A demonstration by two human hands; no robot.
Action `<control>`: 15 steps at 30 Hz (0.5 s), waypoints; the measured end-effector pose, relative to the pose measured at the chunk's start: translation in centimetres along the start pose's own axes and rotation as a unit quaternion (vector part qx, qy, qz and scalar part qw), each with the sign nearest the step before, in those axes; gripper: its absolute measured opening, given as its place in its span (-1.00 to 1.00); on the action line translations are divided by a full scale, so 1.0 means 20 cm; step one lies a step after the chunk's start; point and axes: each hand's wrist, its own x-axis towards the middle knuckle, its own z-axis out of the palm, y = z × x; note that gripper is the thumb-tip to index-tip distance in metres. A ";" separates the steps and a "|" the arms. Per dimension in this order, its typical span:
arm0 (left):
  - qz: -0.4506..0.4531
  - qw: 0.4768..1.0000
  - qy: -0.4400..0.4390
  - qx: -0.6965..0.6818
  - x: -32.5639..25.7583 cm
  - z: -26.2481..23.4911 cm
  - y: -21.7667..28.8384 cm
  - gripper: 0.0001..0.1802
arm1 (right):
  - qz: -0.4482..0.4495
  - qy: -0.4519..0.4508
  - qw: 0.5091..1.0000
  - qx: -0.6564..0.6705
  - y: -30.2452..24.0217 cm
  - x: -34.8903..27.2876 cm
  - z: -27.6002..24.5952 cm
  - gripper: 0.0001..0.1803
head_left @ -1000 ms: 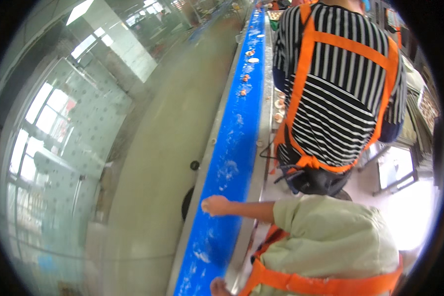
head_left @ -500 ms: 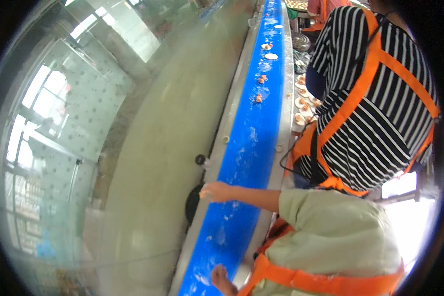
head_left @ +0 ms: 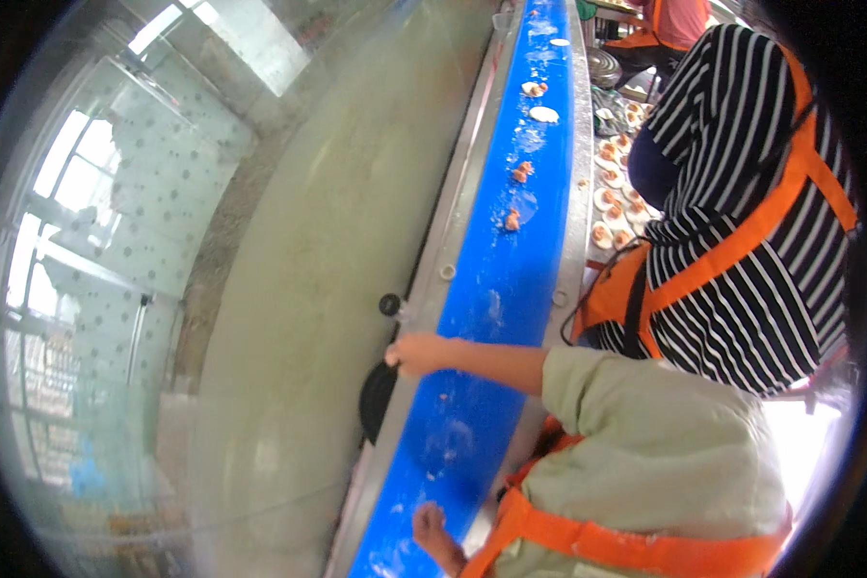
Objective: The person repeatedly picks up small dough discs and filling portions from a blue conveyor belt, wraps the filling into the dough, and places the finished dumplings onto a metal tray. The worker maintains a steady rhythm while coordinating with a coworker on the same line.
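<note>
My right arm, in a pale green sleeve, stretches left across a blue conveyor belt (head_left: 477, 385). My right hand (head_left: 422, 354) is closed over the belt's left metal edge, just above a black disc (head_left: 379, 400). Its fingers press together; whether they hold anything is hidden. My left hand (head_left: 432, 526) hovers low over the near part of the belt with its fingers curled in, its contents hidden. Farther up the belt lie reddish-orange lumps (head_left: 512, 220), a pale round piece bearing orange filling (head_left: 535, 90) and a bare white round piece (head_left: 543, 115).
A co-worker in a striped top (head_left: 742, 250) with orange apron straps stands close on the right. Past the belt's right rim, rows of white rounds topped with orange filling (head_left: 607, 199) lie beside that person. A black knob (head_left: 389, 304) juts from the left rim. Another person (head_left: 669, 24) stands farther off.
My view has shifted slightly. The lumps on the belt have come nearer to me. My right hand has moved slightly farther along the left rim. The striped co-worker appears farther right.
</note>
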 end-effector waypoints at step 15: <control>0.007 0.998 -0.033 0.058 0.14 0.15 0.06 -0.91 | 0.281 0.246 0.927 0.026 0.72 0.08 -0.67 -0.84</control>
